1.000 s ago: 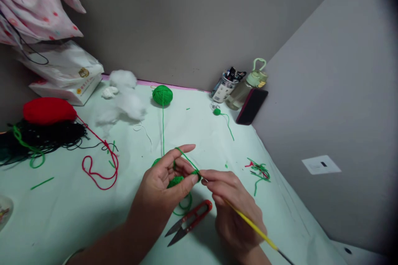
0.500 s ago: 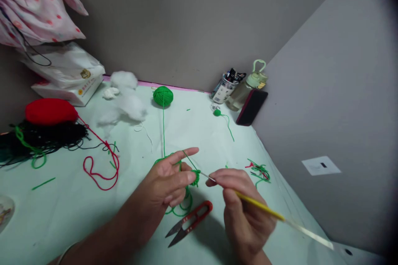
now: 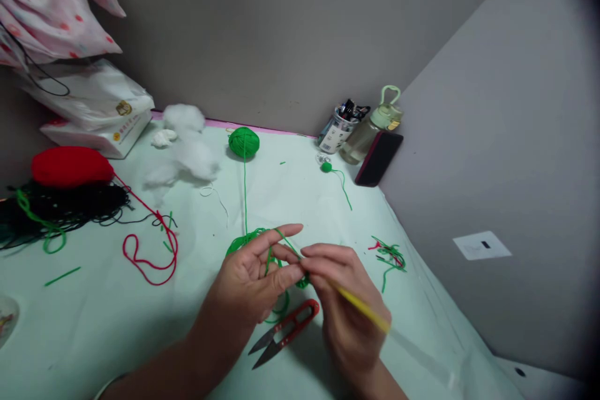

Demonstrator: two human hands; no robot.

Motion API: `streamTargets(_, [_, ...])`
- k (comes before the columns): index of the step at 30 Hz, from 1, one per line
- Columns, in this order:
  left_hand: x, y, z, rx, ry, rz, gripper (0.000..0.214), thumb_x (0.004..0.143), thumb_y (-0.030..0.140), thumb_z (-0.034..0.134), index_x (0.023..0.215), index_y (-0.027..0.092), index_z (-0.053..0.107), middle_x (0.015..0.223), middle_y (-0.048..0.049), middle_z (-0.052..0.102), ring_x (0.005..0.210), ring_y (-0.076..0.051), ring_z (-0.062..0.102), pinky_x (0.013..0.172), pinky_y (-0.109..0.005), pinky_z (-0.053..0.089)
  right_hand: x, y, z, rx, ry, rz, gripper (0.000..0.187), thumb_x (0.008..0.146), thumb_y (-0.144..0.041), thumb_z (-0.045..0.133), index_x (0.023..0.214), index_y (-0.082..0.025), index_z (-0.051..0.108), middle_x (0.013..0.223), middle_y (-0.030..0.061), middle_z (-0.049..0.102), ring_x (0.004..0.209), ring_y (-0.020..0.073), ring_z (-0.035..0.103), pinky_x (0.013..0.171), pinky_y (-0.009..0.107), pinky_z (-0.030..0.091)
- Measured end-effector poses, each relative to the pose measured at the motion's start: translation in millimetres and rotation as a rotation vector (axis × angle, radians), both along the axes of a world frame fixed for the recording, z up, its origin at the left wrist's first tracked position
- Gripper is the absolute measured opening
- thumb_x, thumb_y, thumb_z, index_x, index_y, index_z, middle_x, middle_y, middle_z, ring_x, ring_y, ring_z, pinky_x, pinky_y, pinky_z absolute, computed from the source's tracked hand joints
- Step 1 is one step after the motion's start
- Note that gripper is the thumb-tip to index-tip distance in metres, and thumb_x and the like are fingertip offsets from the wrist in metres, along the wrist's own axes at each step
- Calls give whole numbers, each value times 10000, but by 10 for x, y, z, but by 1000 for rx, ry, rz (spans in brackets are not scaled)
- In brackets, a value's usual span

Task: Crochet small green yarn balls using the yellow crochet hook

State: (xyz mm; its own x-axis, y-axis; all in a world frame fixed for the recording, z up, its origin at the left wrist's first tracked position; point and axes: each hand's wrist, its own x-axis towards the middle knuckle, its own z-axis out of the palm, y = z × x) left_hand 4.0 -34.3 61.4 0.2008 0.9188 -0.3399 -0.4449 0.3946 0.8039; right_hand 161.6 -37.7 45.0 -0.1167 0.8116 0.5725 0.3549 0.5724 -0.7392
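Note:
Between thumb and fingers, my left hand [image 3: 257, 275] pinches a small piece of green crochet work [image 3: 302, 281], mostly covered by the fingers. Green yarn runs over its stretched-out index finger. My right hand [image 3: 347, 306] is closed around a crochet hook [image 3: 360, 306] with a yellow handle, its far end blurred. The hook's tip is hidden where the two hands meet at the green work. Loose green yarn [image 3: 244, 241] lies behind and under my left hand, and a strand leads back to a green yarn ball [image 3: 244, 142]. Red-handled thread snips [image 3: 285, 334] lie below the hands.
Red yarn [image 3: 72, 166] and black yarn [image 3: 79, 203] lie at left, near white stuffing [image 3: 192, 156]. At the back right stand a pen cup [image 3: 337, 130], a bottle [image 3: 368, 134] and a phone [image 3: 379, 159]. Yarn scraps [image 3: 391, 255] lie right of my hands.
My right hand has moved left with the crochet hook, up against my left fingertips. The hook's metal shaft, visible before, is now covered. My left hand stays nearly in place.

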Motion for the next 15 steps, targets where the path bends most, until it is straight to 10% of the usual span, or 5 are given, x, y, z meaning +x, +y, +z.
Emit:
streamTargets(4, [-2,8,4,-51,-109,-70,646,790,319,821,1374,188,579,882,15,627,422,11,353,409,-190,253,27,-12,-18,103,-88,-38,423,896,-53,682,1192,-341,772,1087,33,719,946,182,696,760,293,592])
streamTargets(15, [3,1,19,-4,-94,-61,675,788,232,777,1417,172,540,730,65,536,464,-30,339,441,-218,228,28,152,2,-233,320,151,229,976,-154,625,1032,-301,791,939,24,763,921,178,695,789,314,598])
